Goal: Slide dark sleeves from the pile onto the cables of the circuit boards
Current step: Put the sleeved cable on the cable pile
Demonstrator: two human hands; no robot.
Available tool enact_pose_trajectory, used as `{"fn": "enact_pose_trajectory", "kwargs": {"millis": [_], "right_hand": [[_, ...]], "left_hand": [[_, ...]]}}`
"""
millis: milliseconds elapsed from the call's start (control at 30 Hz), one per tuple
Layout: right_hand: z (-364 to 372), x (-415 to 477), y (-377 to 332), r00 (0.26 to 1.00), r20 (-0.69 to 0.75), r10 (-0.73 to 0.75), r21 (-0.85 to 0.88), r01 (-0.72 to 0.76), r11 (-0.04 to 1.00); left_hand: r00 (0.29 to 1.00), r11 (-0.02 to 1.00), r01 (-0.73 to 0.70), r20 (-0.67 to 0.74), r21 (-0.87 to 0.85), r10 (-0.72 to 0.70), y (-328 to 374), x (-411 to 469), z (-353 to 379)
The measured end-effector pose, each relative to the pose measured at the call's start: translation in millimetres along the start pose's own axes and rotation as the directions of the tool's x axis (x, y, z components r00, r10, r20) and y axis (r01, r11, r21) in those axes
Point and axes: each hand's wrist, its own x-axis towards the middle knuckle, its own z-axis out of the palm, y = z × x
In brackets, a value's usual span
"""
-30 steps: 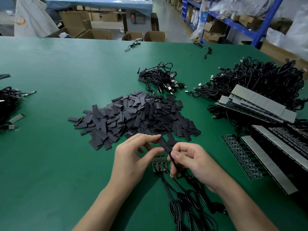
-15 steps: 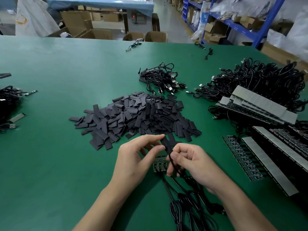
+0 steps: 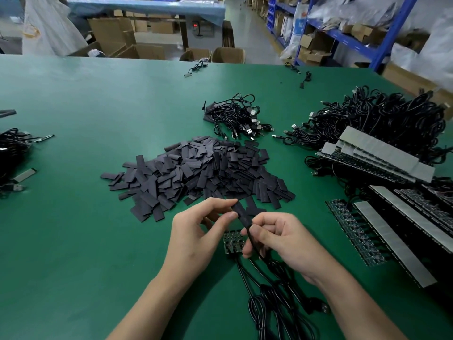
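Green table (image 3: 85, 241) lies under everything. Far left of the grip sits a tangle of black cables (image 3: 12, 153). Just beyond the grip and spreading to its left is the pile (image 3: 196, 170) of dark flat sleeves. The left hand (image 3: 196, 239) pinches one sleeve (image 3: 241, 213) between thumb and forefinger, holding it tilted above the table. Directly below the grip, between the two hands, a small board (image 3: 231, 242) lies on the table, with black leads running from it toward the person. The right hand (image 3: 286, 241) pinches a thin cable (image 3: 252, 241) right at the sleeve's lower end; its other fingers are curled. Right of the grip lie rows of boards (image 3: 392, 229), with a heap of cables (image 3: 392, 119) beyond them.
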Motion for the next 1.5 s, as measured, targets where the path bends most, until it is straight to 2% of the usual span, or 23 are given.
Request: {"fn": "enact_pose_trajectory", "kwargs": {"millis": [367, 433, 567, 733, 967, 1167, 1233, 1267, 1333, 1367, 1433, 1500], "right_hand": [[2, -2, -3, 1.000, -0.015, -0.007, 0.010, 0.007, 1.000], [3, -2, -4, 1.000, -0.016, -0.011, 0.011, 0.011, 1.000], [3, -3, -6, 1.000, 0.021, -0.016, -0.009, 0.016, 1.000], [-4, -4, -8, 0.999, 0.036, -0.029, -0.057, 0.031, 0.998], [-9, -7, -6, 0.998, -0.018, -0.068, -0.276, 0.061, 0.959], [-12, -7, -4, 0.996, -0.040, -0.075, -0.354, 0.056, 0.934], [-15, -7, -6, 0.989, -0.088, -0.119, -0.316, 0.085, 0.945], [-18, -7, -7, 0.979, -0.138, -0.150, -0.290, 0.105, 0.951], [-22, -4, -12, 0.942, -0.266, -0.205, -0.269, 0.132, 0.954], [-25, -1, -15, 0.917, -0.330, -0.223, -0.265, 0.136, 0.955], [-30, 8, -21, 0.859, -0.439, -0.264, -0.302, 0.135, 0.944], [-34, 23, -32, 0.803, -0.505, -0.315, -0.400, 0.106, 0.911]], "left_hand": [[1.000, 0.999, 0.014, 0.002, -0.041, -0.014, -2, 0, -3], [0.999, 0.994, 0.039, 0.018, -0.099, -0.037, -2, -1, 0], [0.986, 0.906, 0.164, 0.062, -0.390, -0.152, 5, -2, 7], [0.970, 0.797, 0.205, 0.011, -0.568, -0.242, 8, 2, 5], [0.913, 0.649, 0.220, -0.082, -0.728, -0.401, 3, 9, -5], [0.909, 0.644, 0.236, -0.068, -0.728, -0.411, -4, 12, -8], [0.921, 0.711, 0.291, -0.014, -0.640, -0.390, -2, 11, -7], [0.932, 0.796, 0.312, 0.005, -0.519, -0.362, -2, 10, -8], [0.965, 0.957, 0.261, 0.055, -0.130, -0.256, -6, 8, -10], [0.976, 0.980, 0.180, 0.111, 0.088, -0.190, -7, 7, -11], [0.957, 0.914, 0.018, 0.257, 0.406, -0.133, -7, 5, -11], [0.922, 0.846, -0.074, 0.360, 0.528, -0.144, -5, 3, -10]]}}
